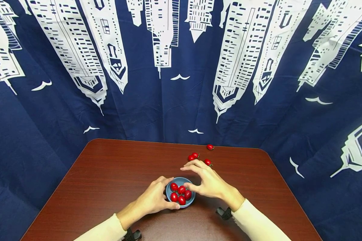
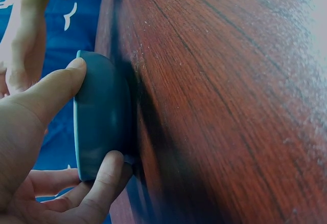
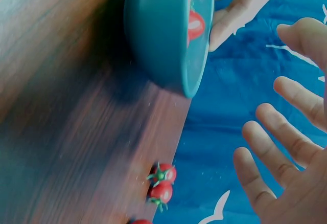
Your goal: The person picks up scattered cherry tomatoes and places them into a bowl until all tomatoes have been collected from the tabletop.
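Note:
A small blue bowl (image 1: 181, 179) with several cherry tomatoes (image 1: 181, 189) in it stands on the wooden table. My left hand (image 1: 154, 197) grips the bowl from its left side; in the left wrist view the thumb lies at the rim and the fingers (image 2: 104, 183) curl against the outer wall. Above the bowl's right edge, my right hand (image 1: 209, 182) is spread with nothing between its fingers. In the right wrist view its fingers (image 3: 286, 137) are straight and apart from the bowl (image 3: 158, 35).
Beyond the right hand lie two touching tomatoes (image 1: 193, 156), another tomato (image 1: 207, 162) and one more tomato (image 1: 210, 147) near the far edge of the brown table (image 1: 123, 160). A blue curtain (image 1: 144, 110) with white buildings hangs behind. Each wrist wears a dark strap.

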Demonstrator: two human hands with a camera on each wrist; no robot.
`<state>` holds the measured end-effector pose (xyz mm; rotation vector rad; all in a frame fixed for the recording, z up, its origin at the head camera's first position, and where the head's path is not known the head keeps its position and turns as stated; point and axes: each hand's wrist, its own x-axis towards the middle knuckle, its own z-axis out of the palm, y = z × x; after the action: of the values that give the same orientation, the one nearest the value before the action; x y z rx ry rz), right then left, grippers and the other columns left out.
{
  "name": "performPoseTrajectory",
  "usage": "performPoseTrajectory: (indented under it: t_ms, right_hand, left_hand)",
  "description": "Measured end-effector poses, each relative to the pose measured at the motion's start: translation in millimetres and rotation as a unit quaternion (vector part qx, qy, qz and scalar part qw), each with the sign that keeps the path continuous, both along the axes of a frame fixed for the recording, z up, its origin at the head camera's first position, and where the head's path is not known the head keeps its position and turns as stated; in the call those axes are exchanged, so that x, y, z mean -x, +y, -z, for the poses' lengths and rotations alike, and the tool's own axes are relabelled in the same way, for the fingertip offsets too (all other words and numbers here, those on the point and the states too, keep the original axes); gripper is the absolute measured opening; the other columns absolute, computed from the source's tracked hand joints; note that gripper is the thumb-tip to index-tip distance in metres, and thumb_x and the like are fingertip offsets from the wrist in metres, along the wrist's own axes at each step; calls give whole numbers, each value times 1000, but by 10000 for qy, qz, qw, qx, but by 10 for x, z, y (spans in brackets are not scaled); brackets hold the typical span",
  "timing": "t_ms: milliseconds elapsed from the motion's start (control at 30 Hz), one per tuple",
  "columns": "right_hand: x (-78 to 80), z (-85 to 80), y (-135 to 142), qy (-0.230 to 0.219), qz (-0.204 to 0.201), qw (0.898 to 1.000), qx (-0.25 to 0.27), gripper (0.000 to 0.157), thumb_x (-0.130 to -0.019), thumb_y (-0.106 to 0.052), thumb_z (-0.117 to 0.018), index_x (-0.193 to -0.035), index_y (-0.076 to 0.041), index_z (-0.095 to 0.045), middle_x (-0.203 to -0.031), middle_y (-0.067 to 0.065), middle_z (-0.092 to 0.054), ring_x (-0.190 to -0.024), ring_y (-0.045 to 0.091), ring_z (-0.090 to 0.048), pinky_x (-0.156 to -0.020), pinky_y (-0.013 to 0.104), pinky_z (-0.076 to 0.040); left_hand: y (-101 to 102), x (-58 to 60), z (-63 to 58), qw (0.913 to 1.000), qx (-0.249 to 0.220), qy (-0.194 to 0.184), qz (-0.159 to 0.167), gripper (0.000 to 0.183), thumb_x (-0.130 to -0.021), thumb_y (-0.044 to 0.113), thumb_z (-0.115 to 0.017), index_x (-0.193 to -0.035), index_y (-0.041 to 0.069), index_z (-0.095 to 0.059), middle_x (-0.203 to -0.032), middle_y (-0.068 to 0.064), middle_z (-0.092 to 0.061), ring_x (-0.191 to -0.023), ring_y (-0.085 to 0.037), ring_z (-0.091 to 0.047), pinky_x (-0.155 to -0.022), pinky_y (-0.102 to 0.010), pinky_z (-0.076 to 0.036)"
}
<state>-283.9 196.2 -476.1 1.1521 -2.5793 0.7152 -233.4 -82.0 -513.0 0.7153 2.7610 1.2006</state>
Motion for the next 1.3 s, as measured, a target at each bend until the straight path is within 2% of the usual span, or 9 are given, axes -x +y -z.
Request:
performPoseTrajectory:
  t_ms: [300,433,600,800,1033,1300]
  right_hand:
    - [81,4,172,150,240,9996,90,55,-95,-33,-97,-147,-27,-78,-148,-3,-75,-141,21,-70,-117,53,-64]
    - [131,29,252,67,447,9989,100,54,-95,-32,-97,-146,-27,-79,-147,-6,-73,-140,20,-71,-118,52,-63]
    - [199,44,335,-22,551,9983,193,54,-95,-30,-97,-146,-26,-80,-145,-4,-74,-138,22,-72,-117,54,-64]
    - [291,120,438,-53,739,9969,267,54,-93,-27,-99,-144,-24,-81,-144,-2,-74,-133,22,-72,-114,49,-64]
    - [402,208,564,62,842,9959,317,57,-91,-26,-100,-143,-13,-81,-144,6,-76,-134,28,-72,-113,53,-63]
    - [551,315,711,-207,961,9941,465,62,-89,-23,-102,-145,-11,-79,-146,10,-75,-132,31,-75,-114,55,-65]
  left_hand:
    - [-3,-17,-3,10000,-11,7,-81,108,-77,39,-112,-160,-8,-63,-133,-16,-71,-105,-18,-65,-83,-22,-63]
    - [1,-18,0,10000,-1,-7,-86,107,-77,39,-112,-160,-7,-64,-134,-15,-71,-106,-19,-66,-84,-22,-64]
    - [-1,-5,10,10000,-11,-5,-87,106,-77,40,-112,-160,-6,-64,-135,-15,-71,-105,-19,-67,-84,-21,-64]
    - [-2,-10,10,9999,11,-16,-102,107,-77,40,-112,-160,-6,-64,-133,-14,-71,-103,-16,-66,-85,-22,-64]
    - [-2,-24,7,9999,-25,-60,-101,106,-77,39,-112,-161,-6,-63,-135,-15,-70,-95,-11,-67,-82,-20,-64]
    - [-6,-19,7,9999,-82,-99,-85,106,-78,40,-111,-161,-5,-63,-134,-15,-70,-92,-7,-65,-80,-19,-64]
